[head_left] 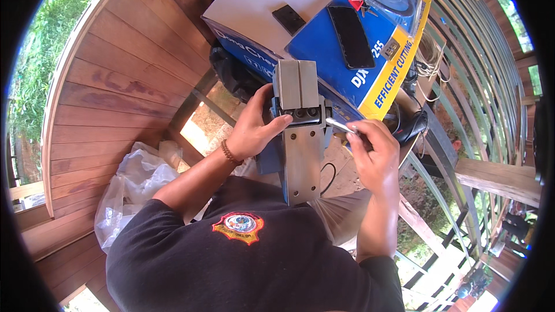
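An electric planer (303, 162) lies sole up in front of my body, its flat metal plates facing me. Between the front plate and the longer rear plate sits the dark cutter drum (306, 116), which shows round bolt heads. My left hand (252, 128) is closed around the planer's left side, with the thumb on the drum's left end. In the fingers of my right hand (376, 156) is a slim silver wrench (340, 125). Its tip meets the planer's right side beside the drum; the exact contact is too small to make out.
Beyond the planer stands a blue, white and yellow box (324, 81) carrying a black phone (351, 36), a smaller dark flat object (288, 19) and keys (367, 7). Clear plastic wrapping (136, 188) lies at left near a curved wooden plank wall (110, 75). Coiled cable (429, 58) hangs at right.
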